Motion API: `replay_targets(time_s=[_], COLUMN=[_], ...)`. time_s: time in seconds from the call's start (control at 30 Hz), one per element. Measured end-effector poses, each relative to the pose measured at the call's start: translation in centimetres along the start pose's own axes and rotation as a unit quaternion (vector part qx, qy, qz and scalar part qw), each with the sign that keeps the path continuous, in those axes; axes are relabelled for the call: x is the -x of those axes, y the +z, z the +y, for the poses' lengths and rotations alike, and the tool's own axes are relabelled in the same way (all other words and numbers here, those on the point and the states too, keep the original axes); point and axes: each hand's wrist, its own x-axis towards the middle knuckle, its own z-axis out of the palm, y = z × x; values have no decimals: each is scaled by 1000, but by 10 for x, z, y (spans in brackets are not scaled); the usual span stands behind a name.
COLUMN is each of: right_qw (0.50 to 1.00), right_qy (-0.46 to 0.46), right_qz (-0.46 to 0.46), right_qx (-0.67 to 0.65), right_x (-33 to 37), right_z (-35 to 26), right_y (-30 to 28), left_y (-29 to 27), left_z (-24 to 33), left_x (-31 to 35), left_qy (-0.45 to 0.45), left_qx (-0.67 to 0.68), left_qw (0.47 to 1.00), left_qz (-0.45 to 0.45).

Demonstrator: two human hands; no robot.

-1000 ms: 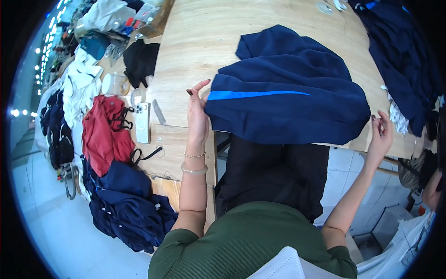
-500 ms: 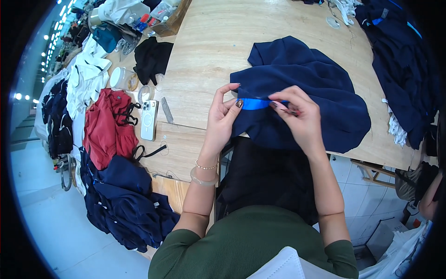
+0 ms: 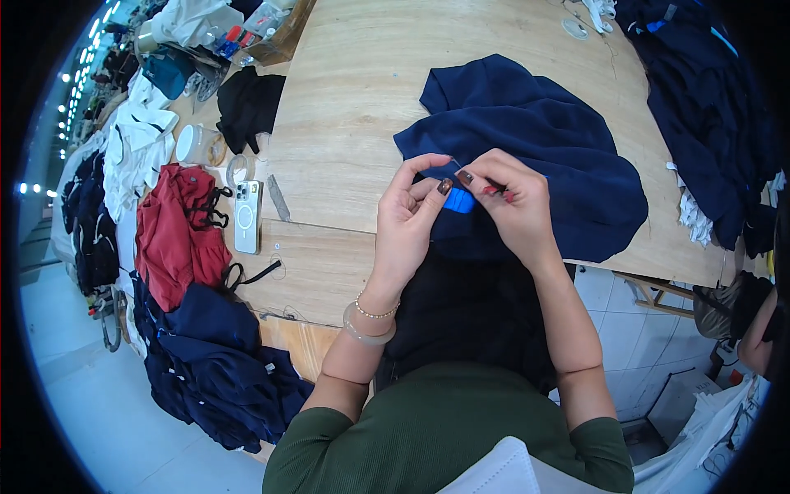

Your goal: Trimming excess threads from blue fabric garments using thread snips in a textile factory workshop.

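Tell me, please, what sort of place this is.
Probably a garment workshop: a navy garment lies on a broad wooden table, with a red garment and a heap of navy clothing to its left.

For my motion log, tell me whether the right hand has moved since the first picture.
Yes: judged against the phone lying on the table, the right hand has moved left, now close beside the left hand.

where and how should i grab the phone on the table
Likely best by its two long edges, around the middle, with the left hand coming down from above and from the right: the phone lies flat and back up, slim and narrow across, with its long edges running near to far, while the red garment sits close along its left side.
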Motion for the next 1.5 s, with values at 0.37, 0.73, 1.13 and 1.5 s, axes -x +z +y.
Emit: replay_targets(time_s=[0.37, 0.73, 1.13, 1.5], right_qw=[999, 996, 989, 982], right_qy=[27, 73, 53, -26], right_qz=[18, 0, 87, 28], right_qx=[-17, -53, 107, 187], right_x=[-1, -8, 28, 18], right_z=[-11, -13, -12, -28], right_y=[-11, -27, -64, -55], left_y=[16, 16, 9, 13], left_z=[1, 2, 1, 6], left_x=[5, 6, 6, 6], left_qy=[-51, 83, 79, 119], left_qx=[33, -210, -170, -233], left_qw=[998, 974, 982, 965], left_qz=[18, 5, -21, -21])
